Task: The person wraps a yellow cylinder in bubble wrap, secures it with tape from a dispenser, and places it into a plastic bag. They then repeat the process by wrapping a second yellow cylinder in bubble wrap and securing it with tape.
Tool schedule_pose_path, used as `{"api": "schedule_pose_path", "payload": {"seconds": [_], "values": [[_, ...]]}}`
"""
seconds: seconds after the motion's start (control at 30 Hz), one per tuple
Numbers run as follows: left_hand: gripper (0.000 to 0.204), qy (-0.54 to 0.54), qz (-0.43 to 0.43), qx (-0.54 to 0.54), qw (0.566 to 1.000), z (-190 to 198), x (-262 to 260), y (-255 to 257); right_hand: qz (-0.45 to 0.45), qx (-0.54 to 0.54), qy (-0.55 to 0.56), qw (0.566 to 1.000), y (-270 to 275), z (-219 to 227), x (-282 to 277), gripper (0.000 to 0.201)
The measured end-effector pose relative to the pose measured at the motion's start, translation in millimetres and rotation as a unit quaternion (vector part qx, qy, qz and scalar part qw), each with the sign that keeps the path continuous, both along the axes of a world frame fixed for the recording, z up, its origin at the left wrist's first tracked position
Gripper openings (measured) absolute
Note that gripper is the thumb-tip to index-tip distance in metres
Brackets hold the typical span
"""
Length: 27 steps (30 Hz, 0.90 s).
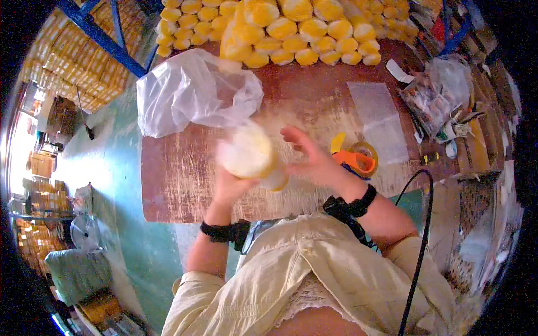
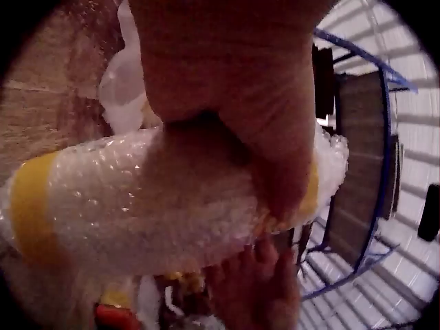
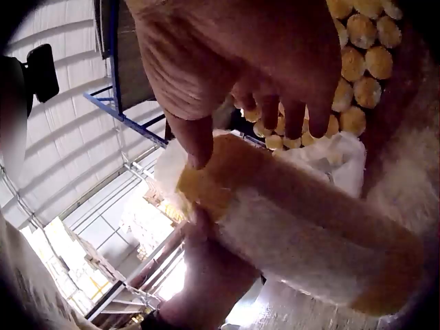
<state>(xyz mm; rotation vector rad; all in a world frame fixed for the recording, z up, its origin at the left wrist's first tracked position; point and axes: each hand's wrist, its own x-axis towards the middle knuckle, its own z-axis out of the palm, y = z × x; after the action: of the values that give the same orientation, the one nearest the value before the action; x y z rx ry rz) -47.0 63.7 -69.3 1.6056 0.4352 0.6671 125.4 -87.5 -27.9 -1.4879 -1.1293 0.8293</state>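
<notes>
My left hand point(image 1: 228, 187) grips a bubble-wrapped roll point(image 1: 246, 154) near one end and holds it up over the table's front part. Bands of yellow tape circle both ends of the roll point(image 2: 103, 199), as the left wrist view shows; what is inside the wrap is hidden. To the right of it, my right hand point(image 1: 316, 162) has its fingers spread and relaxed. In the right wrist view, the right thumb point(image 3: 196, 141) overlaps the taped end of the roll point(image 3: 302, 247), while the other fingers stand off it. The head view blurs the roll and both hands.
A crumpled clear plastic bag point(image 1: 193, 92) lies on the table point(image 1: 179, 190) at left. Yellow-ended rolls point(image 1: 291, 33) are stacked along the back. An orange tape dispenser point(image 1: 358, 162) sits at right beside a flat bubble-wrap sheet point(image 1: 381, 123). A black cable point(image 1: 417, 263) loops near the right arm.
</notes>
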Motion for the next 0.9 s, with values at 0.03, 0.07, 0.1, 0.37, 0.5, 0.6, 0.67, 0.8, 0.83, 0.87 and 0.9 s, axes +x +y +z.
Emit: {"api": "schedule_pose_path", "payload": {"seconds": [0.03,0.07,0.1,0.37,0.5,0.6,0.67,0.8,0.83,0.87,0.9], "values": [[0.082,0.002,-0.014,0.091,0.996,-18,3,-4,0.007,0.008,-0.023,1.0,0,0,-4,0.078],[0.088,-0.077,-0.03,-0.049,0.995,-24,9,-22,0.011,0.001,0.015,1.0,-1,0,-6,0.08],[0.09,-0.061,-0.043,-0.054,0.996,-18,9,-23,0.014,-0.006,0.053,0.998,-3,1,-7,0.081],[0.055,0.067,-0.064,0.083,0.992,44,0,-22,-0.014,0.073,-0.096,0.993,-7,11,-17,0.065],[0.039,0.081,-0.026,0.13,0.988,42,7,-29,-0.074,0.071,-0.185,0.977,1,20,-24,0.041],[0.034,0.073,-0.016,0.074,0.994,45,13,-36,-0.083,0.078,-0.18,0.977,2,23,-24,0.026],[0.032,0.042,0.032,0.117,0.992,49,20,-39,-0.075,0.095,-0.145,0.982,2,23,-24,0.018],[0.036,0.054,0.012,0.119,0.991,43,25,-32,0.001,0.156,-0.119,0.981,3,19,-20,0.01],[0.037,0.064,-0.001,0.1,0.993,44,25,-32,0.033,0.176,-0.138,0.974,6,20,-16,0.009],[0.038,0.074,-0.015,0.08,0.994,45,25,-31,0.037,0.16,-0.147,0.975,8,22,-15,0.009],[0.038,0.065,-0.02,0.086,0.994,46,26,-31,0.041,0.143,-0.156,0.976,11,26,-15,0.009]]}}
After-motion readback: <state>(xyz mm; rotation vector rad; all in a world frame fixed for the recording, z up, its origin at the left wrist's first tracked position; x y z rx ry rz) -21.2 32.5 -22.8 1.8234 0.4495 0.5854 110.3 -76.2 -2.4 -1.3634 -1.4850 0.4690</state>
